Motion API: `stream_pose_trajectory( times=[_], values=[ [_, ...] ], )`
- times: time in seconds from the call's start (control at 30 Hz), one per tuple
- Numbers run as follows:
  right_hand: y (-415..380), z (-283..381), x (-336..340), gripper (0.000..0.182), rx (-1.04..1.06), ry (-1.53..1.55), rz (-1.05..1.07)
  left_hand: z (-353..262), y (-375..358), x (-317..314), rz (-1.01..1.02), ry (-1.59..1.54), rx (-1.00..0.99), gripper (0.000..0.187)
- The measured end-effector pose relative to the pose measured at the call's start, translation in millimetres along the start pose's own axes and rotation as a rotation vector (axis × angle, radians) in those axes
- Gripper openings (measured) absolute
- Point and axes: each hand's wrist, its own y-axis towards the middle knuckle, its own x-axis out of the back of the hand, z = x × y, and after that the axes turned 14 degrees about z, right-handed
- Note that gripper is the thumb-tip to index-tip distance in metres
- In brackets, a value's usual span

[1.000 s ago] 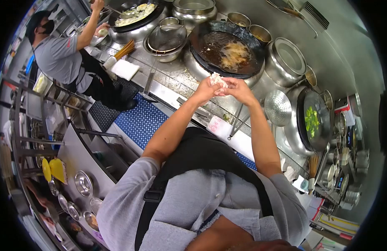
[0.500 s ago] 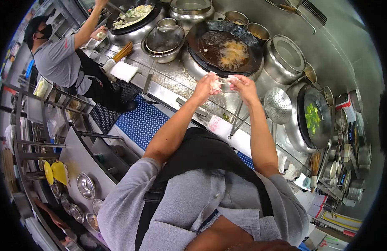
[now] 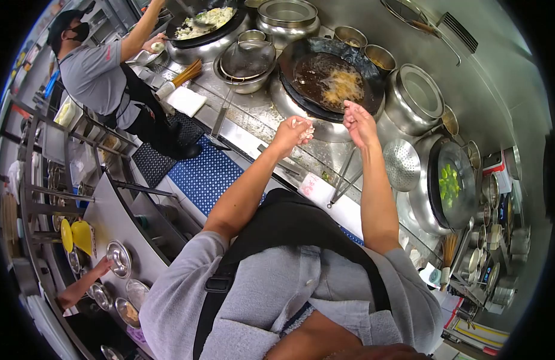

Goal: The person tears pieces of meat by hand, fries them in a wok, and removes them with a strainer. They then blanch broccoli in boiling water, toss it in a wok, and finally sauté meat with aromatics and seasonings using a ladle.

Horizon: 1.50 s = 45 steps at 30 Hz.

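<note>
My left hand (image 3: 291, 135) is closed around a clump of pale, coated food pieces (image 3: 305, 132), which bulge out past the fingers. It hovers in front of the oil wok's base. My right hand (image 3: 359, 124) is raised to the near rim of the black wok (image 3: 292, 60), its fingers pinched together; what they hold, if anything, I cannot make out. Dark oil fills that wok, and golden battered pieces (image 3: 342, 87) bubble at its right side. Below my right forearm, a perforated ladle (image 3: 401, 163) lies on the stove.
Right of me, green vegetables (image 3: 449, 183) sit in liquid in another wok (image 3: 436, 174). A wire strainer (image 3: 247, 60) rests over a bowl on the left. A co-worker (image 3: 97, 72) stirs a further wok. Another person's hand (image 3: 102, 265) reaches to a metal bowl (image 3: 118, 259) on the lower-left counter.
My hands have parted: the right has moved up and right to the wok rim, the left slightly down and left with the food. Another person's hand has come to a metal bowl.
</note>
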Motion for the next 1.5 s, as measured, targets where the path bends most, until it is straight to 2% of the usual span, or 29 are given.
stream_pose_trajectory(
  times=[0.1, 0.13, 0.23, 0.27, 0.37, 0.4, 0.5, 0.53, 0.57, 0.6, 0.63, 0.7, 0.8, 0.93, 1.03, 1.17, 1.27, 1.37, 1.4, 1.5],
  values=[
    [21.1, 13.5, 11.3, 0.032, -0.078, -0.167, 0.031, -0.3, -6.5, -0.5, 0.026, 0.025, -0.023, 0.026],
    [31.1, 14.9, -14.1, 0.046, -0.091, -0.459, -0.266, -5.1, -10.2, -3.4, 0.024, 0.02, 0.001, 0.027],
    [50.8, 11.0, -16.2, 0.05, 0.198, -1.369, -0.246, -8.5, -10.1, -5.0, 0.045, -0.034, 0.039, 0.025],
    [58.4, 3.2, -4.6, 0.049, 0.199, -1.399, -0.19, -9.0, -7.9, -6.2, 0.048, -0.109, 0.037, 0.025],
    [58.2, -9.3, 47.5, 0.043, -0.004, -1.821, -0.14, -5.3, -2.9, -6.4, 0.089, -0.248, 0.03, 0.027],
    [56.6, 0.4, 51.6, 0.035, -0.203, -1.721, -0.115, -5.8, -0.7, -4.9, 0.106, -0.28, 0.023, 0.028],
    [34.7, 13.6, 32.1, 0.033, -0.109, -1.489, 0.013, -8.0, -4.9, -6.9, 0.13, -0.029, -0.003, 0.028],
    [29.0, 9.4, 24.3, 0.035, -0.24, -1.058, 0.145, -5.3, 0.4, -3.1, 0.19, 0.022, 0.01, 0.026],
    [11.3, 15.2, -11.4, 0.038, -0.183, -0.988, 0.27, -2.5, 0.4, -6.4, 0.181, 0.038, 0.002, 0.025],
    [-6.0, 22.2, -43.6, 0.041, -0.24, -0.908, 0.314, -3.1, 1.6, -11.6, 0.177, 0.059, -0.006, 0.025],
    [-10.2, 10.8, -47.5, 0.047, -0.154, -0.975, 0.445, -3.8, 4.7, -15.3, 0.177, 0.084, -0.016, 0.025],
    [-10.1, -3.3, -39.8, 0.045, -0.275, -1.001, 0.383, -4.5, 10.4, -19.8, 0.179, 0.12, -0.03, 0.027],
    [-13.9, -0.6, -25.8, 0.033, -0.289, -0.867, 0.208, -2.9, 11.7, -24.3, 0.101, 0.18, -0.027, 0.029],
    [-23.8, -8.0, -50.5, 0.018, -0.112, -0.734, 0.172, 7.1, 19.9, -19.7, 0.216, 0.152, 0.011, 0.025],
    [-20.2, -2.4, -39.0, 0.023, -0.237, -0.838, 0.161, 9.7, 19.6, -17.7, 0.196, 0.068, 0.011, 0.022],
    [-21.1, -3.7, -40.5, 0.02, -0.263, -0.665, 0.136, 6.8, 20.9, -7.9, 0.146, 0.172, 0.0, 0.017],
    [-20.5, -4.5, -64.8, 0.017, -0.13, -0.611, 0.189, 3.2, 18.9, -9.3, 0.15, 0.311, -0.028, 0.016],
    [-13.4, 0.5, -55.7, 0.018, -0.221, -0.893, 0.191, -8.3, 8.4, -15.5, 0.167, 0.387, -0.038, 0.016],
    [-13.4, 5.9, -56.3, 0.016, -0.186, -0.95, 0.201, -11.4, 5.4, -15.1, 0.17, 0.399, -0.04, 0.016],
    [-11.7, 12.4, -47.2, 0.016, -0.197, -0.864, 0.12, -15.5, 6.2, -2.0, 0.186, 0.556, -0.033, 0.019]
  ],
)
